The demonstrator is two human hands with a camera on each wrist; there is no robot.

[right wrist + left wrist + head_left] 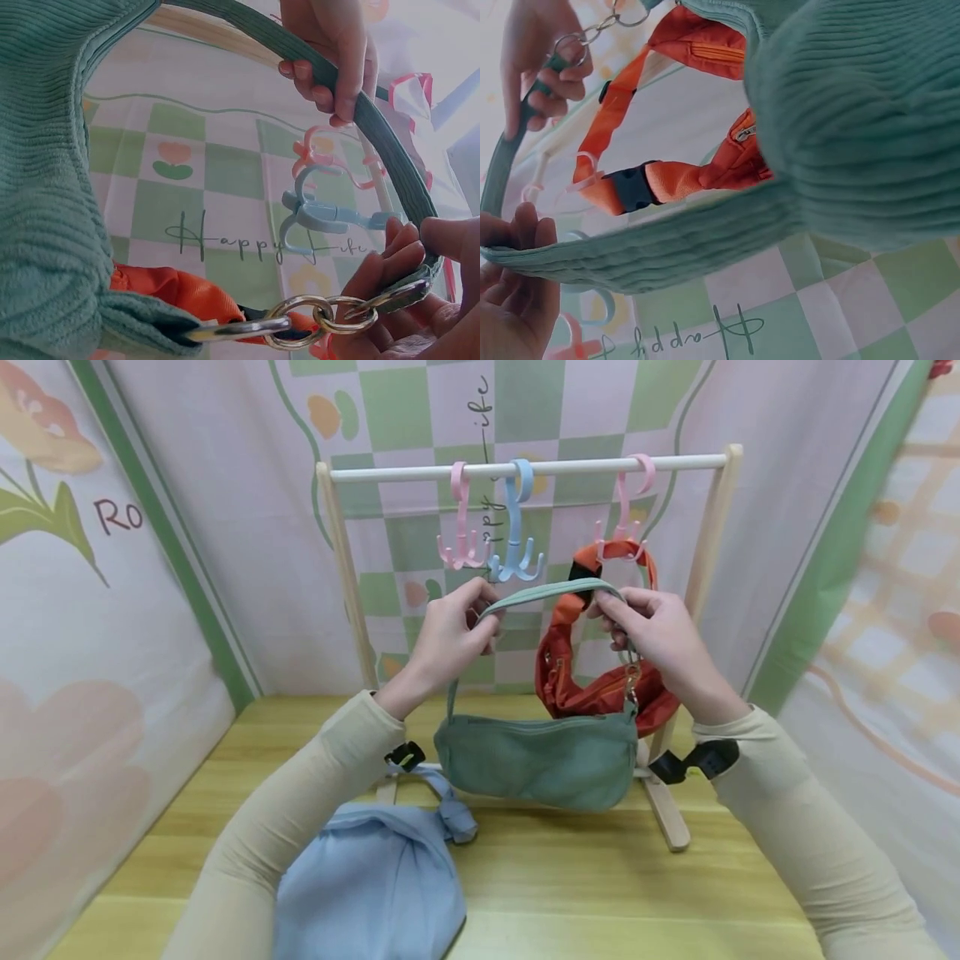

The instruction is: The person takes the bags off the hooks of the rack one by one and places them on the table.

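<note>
A green corduroy shoulder bag [536, 760] hangs in the air from its strap [551, 592], in front of a small rack. My left hand [453, 627] pinches the strap on its left side. On the other side my right hand [648, 627] grips the strap near its end, just above the metal rings [322, 319] that join it to the bag. Behind the strap, a blue hook hanger [515, 527] and a pink hook hanger [461, 518] hang on the rack's rod. An orange-red bag [570, 681] with a black buckle hangs behind my right hand from another pink hanger [624, 502].
The rack's white rod [390, 473] runs between wooden posts [712, 518]. A light blue bag [375, 877] lies on the wooden table [600, 893] below my left forearm. Printed fabric walls [187, 568] enclose the back and sides.
</note>
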